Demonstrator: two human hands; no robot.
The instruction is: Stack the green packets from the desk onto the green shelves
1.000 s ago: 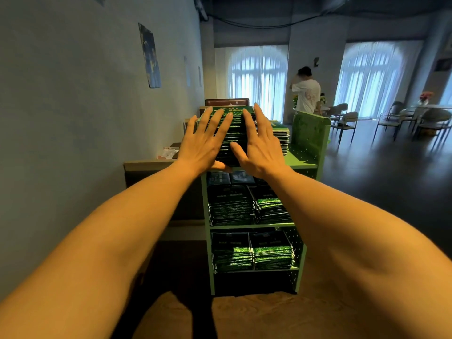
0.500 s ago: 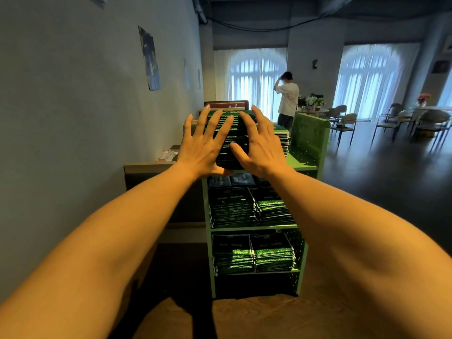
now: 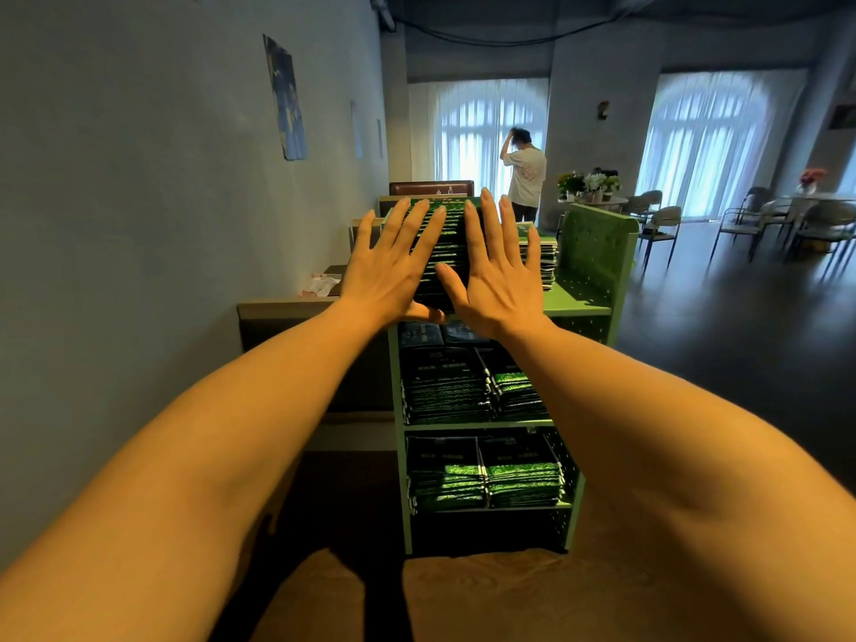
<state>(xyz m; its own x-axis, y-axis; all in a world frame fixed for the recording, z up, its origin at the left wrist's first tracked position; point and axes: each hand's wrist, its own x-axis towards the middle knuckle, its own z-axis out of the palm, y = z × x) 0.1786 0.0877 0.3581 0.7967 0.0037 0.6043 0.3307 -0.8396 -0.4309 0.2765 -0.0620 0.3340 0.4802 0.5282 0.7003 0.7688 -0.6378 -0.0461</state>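
A tall stack of green packets (image 3: pixel 444 257) stands on the top of the green shelf unit (image 3: pixel 579 308). My left hand (image 3: pixel 391 266) lies flat against the stack's near face, fingers straight and spread. My right hand (image 3: pixel 498 271) presses the same face beside it, fingers also straight. A lower stack of packets (image 3: pixel 539 261) sits to the right on the same top. More green packets fill the middle shelf (image 3: pixel 463 391) and the bottom shelf (image 3: pixel 486 474).
A grey wall runs along the left, with a wooden counter (image 3: pixel 287 308) against it beside the shelves. A person (image 3: pixel 525 173) stands far back by the window. Chairs (image 3: pixel 657 224) and tables with flowers stand at the right over dark open floor.
Both hands stay flat on the stack, shifted only slightly. The person at the back has moved to the left in front of the window.
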